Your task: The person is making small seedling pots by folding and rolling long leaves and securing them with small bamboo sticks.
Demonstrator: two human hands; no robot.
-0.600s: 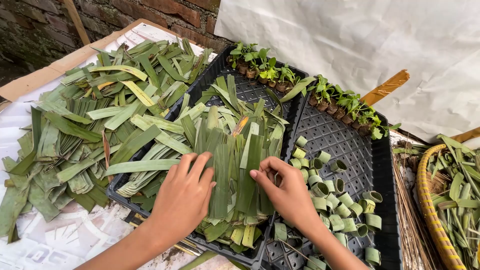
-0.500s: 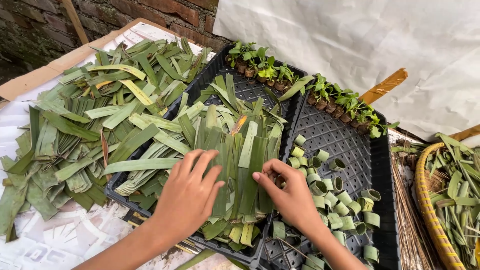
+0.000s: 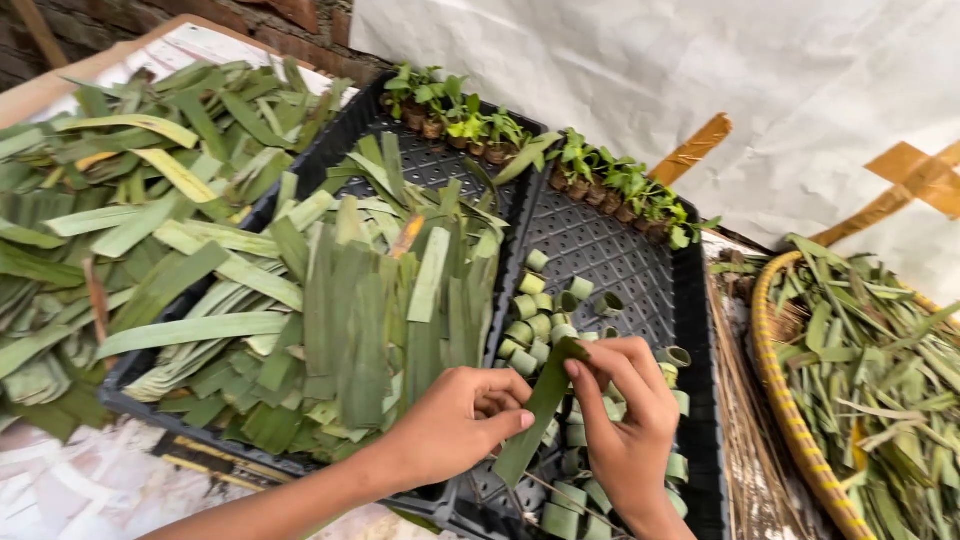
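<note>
Green leaf strip slants upper-right to lower-left between both hands.

Two black mesh trays — one woven basket — two hands, left and right — one leaf strip held; rolled leaf rings too many to count.

Both hands off leaf pile, now further right, over tray of rolled leaf rings. Single green leaf strip, earlier flat among pile, now lifted clear and held slanted between hands. Right hand pinches strip's upper end with fingertips; left hand curls beside its lower part. Camera view shifted right, showing more of basket.
</note>
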